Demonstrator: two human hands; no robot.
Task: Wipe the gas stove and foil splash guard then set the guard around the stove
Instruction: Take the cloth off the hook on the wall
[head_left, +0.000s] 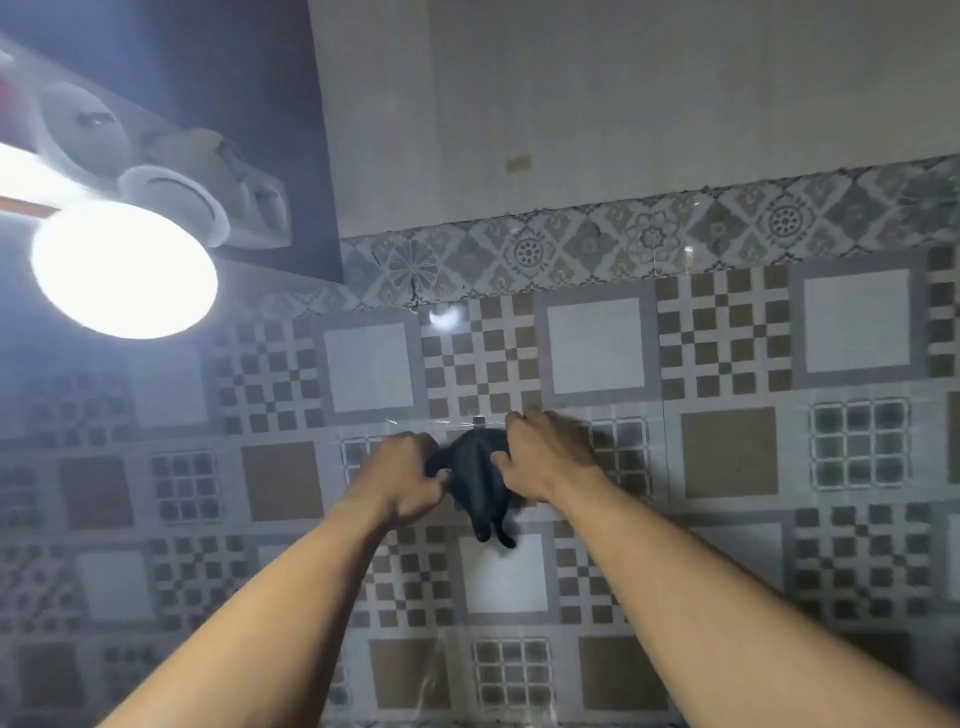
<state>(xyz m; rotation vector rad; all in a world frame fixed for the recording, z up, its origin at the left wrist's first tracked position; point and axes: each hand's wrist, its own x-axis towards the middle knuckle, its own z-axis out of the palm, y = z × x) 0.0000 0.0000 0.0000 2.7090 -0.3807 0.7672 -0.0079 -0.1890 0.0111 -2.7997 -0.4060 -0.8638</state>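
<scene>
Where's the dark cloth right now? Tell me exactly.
In the head view, the dark cloth hangs against the patterned tile wall near centre, gripped between the left hand and right hand, right of the bright lamp.

I face a tiled wall (727, 457) set with grey, white and brown squares, checkers and grids, all glossy. Above it I note a border band (649, 239) of floral and diamond tiles, then a plain pale upper wall (623, 104) bearing one small tan patch (518, 163). At upper left a round lamp (124, 270) burns very bright on a pale fitting (171, 192). Its glare (444, 317) shows on one tile. The surface behind the lamp (208, 62) is dark.
</scene>
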